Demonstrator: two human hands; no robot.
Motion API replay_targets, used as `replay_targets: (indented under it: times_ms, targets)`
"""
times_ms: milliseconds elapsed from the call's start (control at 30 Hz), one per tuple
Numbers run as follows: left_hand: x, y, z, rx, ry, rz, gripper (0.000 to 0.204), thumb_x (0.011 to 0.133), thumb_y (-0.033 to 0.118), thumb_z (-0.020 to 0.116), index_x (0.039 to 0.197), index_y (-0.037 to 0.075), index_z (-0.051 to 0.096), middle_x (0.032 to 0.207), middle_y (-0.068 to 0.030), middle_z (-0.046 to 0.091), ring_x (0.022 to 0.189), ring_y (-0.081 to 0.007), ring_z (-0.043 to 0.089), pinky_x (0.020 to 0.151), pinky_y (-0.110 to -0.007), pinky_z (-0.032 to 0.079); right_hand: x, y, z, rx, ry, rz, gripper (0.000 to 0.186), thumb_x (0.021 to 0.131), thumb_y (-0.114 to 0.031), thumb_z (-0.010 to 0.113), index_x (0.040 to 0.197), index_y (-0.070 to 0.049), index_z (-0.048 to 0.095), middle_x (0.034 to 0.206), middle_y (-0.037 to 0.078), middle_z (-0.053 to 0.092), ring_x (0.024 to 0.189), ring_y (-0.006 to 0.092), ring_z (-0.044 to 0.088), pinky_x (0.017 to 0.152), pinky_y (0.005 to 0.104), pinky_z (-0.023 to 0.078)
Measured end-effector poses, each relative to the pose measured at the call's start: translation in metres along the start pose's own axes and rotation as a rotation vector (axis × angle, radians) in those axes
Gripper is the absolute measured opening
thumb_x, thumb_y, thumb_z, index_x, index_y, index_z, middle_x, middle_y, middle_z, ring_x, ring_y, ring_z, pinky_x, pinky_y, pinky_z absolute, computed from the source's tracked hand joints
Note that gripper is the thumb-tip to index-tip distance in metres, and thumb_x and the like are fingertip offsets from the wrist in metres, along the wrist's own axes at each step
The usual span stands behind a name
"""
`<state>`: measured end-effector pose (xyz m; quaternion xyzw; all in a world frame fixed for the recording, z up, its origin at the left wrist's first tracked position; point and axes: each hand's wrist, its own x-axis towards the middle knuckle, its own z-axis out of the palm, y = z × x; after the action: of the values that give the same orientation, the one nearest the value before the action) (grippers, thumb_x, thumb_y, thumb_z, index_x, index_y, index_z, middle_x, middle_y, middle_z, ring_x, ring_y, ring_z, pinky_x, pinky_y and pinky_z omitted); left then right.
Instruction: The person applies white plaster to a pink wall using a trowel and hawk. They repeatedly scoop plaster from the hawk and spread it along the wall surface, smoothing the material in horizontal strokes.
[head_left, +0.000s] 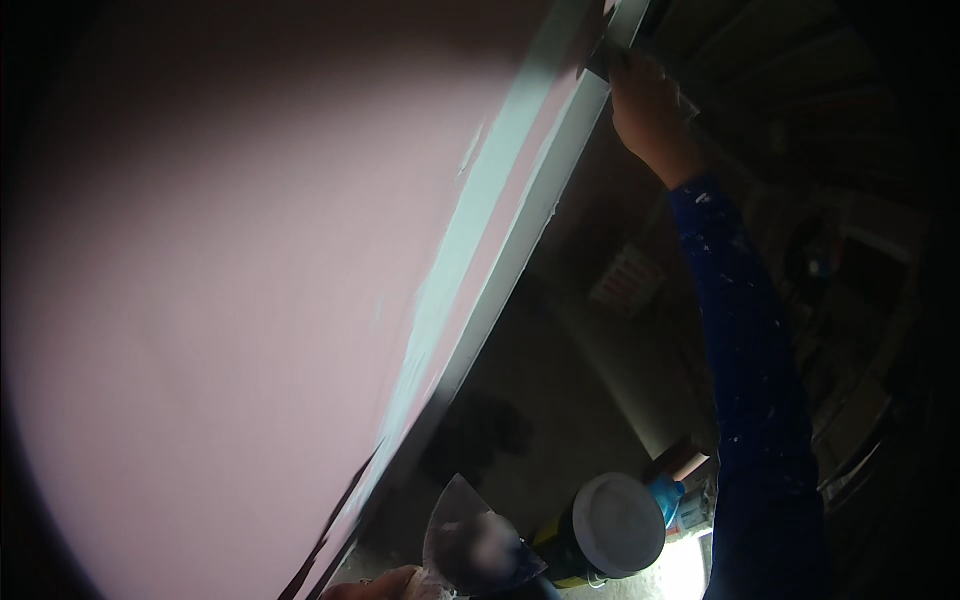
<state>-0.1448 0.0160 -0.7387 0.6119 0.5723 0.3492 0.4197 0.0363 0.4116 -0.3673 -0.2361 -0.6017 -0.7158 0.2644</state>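
Note:
My right hand (655, 115) is up at the top, closed around a putty knife (597, 62); its dark blade lies against the edge of a pink board wall (280, 260). A pale strip of filler (470, 225) runs down the pink face, and a whitish band (530, 210) follows the wall's edge. At the bottom, only part of my left hand (385, 584) shows, its fingers curled beside a broad fan-shaped spatula (460, 520) with a whitish patch on its blade. Its grip is mostly cut off by the frame, but the hand appears to hold that spatula.
Below right of the wall stands a dark and yellow bucket with a pale round top (620, 525). A blue plastic item (666, 495) and a bright light patch (685, 570) are beside it. A red-and-white piece (630, 282) lies in the dim background. Dark blotches blur the lower wall edge.

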Motion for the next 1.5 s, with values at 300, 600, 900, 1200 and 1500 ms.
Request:
replay_targets:
  times_ms: [300, 600, 900, 1200, 1500]
  targets:
    - [0.021, -0.012, 0.025, -0.329, -0.154, -0.134, 0.044, 0.094, 0.011, 0.070, 0.134, -0.001, 0.058, 0.118, -0.0125, 0.069, 0.098, -0.0211, 0.069, 0.082, -0.034, 0.057, -0.063, -0.036, -0.012, 0.192, -0.037, -0.134, 0.034, 0.084, -0.008, 0.062, 0.117, 0.001, 0.057, 0.111, 0.018, 0.061, 0.100, 0.0345, 0.062, 0.085, 0.0482, 0.052]
    - [0.017, -0.022, 0.015, -0.273, -0.165, -0.062, 0.044, 0.094, 0.006, 0.069, 0.134, -0.003, 0.056, 0.117, -0.0123, 0.066, 0.098, -0.0208, 0.067, 0.080, -0.032, 0.057, -0.130, -0.142, -0.056, 0.270, -0.317, -0.091, 0.033, 0.084, -0.015, 0.065, 0.113, 0.000, 0.064, 0.119, 0.015, 0.058, 0.107, 0.0316, 0.056, 0.093, 0.0463, 0.046]
    - [0.027, 0.017, 0.011, 0.169, -0.095, -0.002, 0.048, 0.085, 0.018, 0.079, 0.130, 0.009, 0.065, 0.098, -0.0120, 0.073, 0.081, -0.0242, 0.071, 0.072, -0.035, 0.057, -0.214, -0.206, -0.081, 0.428, -0.516, -0.056, 0.051, 0.085, -0.017, 0.064, 0.133, 0.002, 0.058, 0.131, 0.015, 0.056, 0.115, 0.0302, 0.052, 0.095, 0.0445, 0.043]
    - [0.022, 0.083, 0.014, 0.245, -0.168, 0.032, 0.047, 0.085, 0.018, 0.078, 0.129, 0.011, 0.064, 0.101, -0.0106, 0.073, 0.084, -0.0240, 0.071, 0.076, -0.035, 0.059, -0.253, -0.197, -0.098, 0.561, -0.665, -0.029, 0.055, 0.088, -0.018, 0.060, 0.140, 0.001, 0.054, 0.140, 0.014, 0.052, 0.124, 0.0306, 0.047, 0.102, 0.0471, 0.040]
    - [0.023, 0.095, 0.021, 0.236, -0.169, -0.004, 0.041, 0.092, 0.021, 0.074, 0.130, 0.012, 0.062, 0.110, -0.0133, 0.073, 0.096, -0.0237, 0.073, 0.081, -0.034, 0.058, -0.317, -0.203, -0.179, 0.979, -0.829, 0.271, 0.062, 0.083, -0.005, 0.059, 0.144, -0.001, 0.050, 0.139, 0.014, 0.048, 0.126, 0.0317, 0.047, 0.106, 0.0498, 0.040]
